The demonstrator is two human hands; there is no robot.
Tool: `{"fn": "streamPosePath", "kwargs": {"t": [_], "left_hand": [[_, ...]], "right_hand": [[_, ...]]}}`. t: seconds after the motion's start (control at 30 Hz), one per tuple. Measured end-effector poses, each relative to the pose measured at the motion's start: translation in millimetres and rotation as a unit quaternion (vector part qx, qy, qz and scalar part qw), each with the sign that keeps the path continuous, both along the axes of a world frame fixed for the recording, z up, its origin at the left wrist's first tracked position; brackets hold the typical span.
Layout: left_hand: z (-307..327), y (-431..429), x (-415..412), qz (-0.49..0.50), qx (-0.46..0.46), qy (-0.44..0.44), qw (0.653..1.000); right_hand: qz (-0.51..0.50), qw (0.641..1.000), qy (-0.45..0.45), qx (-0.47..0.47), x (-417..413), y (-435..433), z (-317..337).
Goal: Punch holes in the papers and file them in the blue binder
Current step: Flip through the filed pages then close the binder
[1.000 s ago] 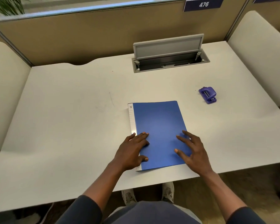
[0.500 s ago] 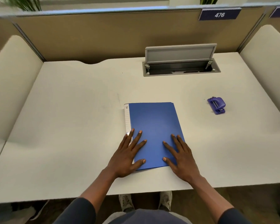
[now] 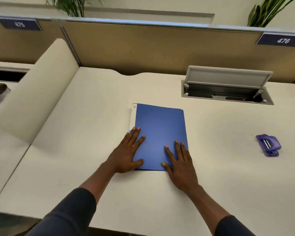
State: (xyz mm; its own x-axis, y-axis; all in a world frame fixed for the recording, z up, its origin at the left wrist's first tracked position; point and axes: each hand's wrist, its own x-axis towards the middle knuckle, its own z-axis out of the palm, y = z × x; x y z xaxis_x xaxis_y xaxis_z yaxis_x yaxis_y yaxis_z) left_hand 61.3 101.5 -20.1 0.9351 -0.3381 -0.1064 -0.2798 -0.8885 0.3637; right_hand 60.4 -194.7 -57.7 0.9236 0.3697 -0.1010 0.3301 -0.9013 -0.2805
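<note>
- I see the blue binder [image 3: 160, 130] lying closed and flat on the white desk [image 3: 92, 116], near the middle of it, with its short edge towards me.
- A white lined strip [image 3: 132, 116] runs along the binder's left edge.
- My left hand [image 3: 126, 155] lies flat, fingers straight and slightly spread. The fingers rest on the binder's lower left part, at the strip side, and the thumb lies near its near edge. The heel of the hand sits on the desk.
- My right hand [image 3: 180, 166] also lies flat with straight fingers. The fingers rest on the binder's lower right part, and the palm sits on the desk just past the near edge.
- Neither hand grips anything; both rest open on the cover.
- A purple hole punch [image 3: 268, 145] stands on the desk to the right, well apart from the binder and from both hands.
- A grey cable hatch [image 3: 226, 96] is set into the desk at the far right, with its lid [image 3: 228, 76] raised.
- A tan partition [image 3: 160, 46] closes the far side of the desk. It carries a plate marked 476 [image 3: 282, 40] at the right and one marked 475 [image 3: 20, 24] at the left.
- A padded cream side panel [image 3: 37, 92] stands at the desk's left edge.
- Dark sleeves [image 3: 71, 212] cover both forearms up to the elbow area.
</note>
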Motion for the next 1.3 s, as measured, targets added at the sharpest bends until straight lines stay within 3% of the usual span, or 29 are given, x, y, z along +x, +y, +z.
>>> {"fn": "streamPosePath", "kwargs": {"t": [0.53, 0.9, 1.1, 1.3], "left_hand": [[0.5, 63.7, 122.9, 0.000, 0.048, 0.007, 0.999], [2.3, 66.7, 131.4, -0.014, 0.058, 0.000, 0.998], [27.4, 53.9, 130.1, 0.007, 0.076, 0.015, 0.997], [64.7, 32.3, 122.4, -0.016, 0.045, -0.039, 0.998]], "right_hand": [[0.019, 1.000, 0.011, -0.017, 128.8, 67.8, 1.4], [0.007, 1.000, 0.024, -0.007, 131.4, 71.5, 7.8], [-0.024, 0.998, 0.034, 0.045, 126.4, 66.0, 32.8], [-0.043, 0.992, -0.006, 0.118, 105.7, 40.3, 64.1]]}}
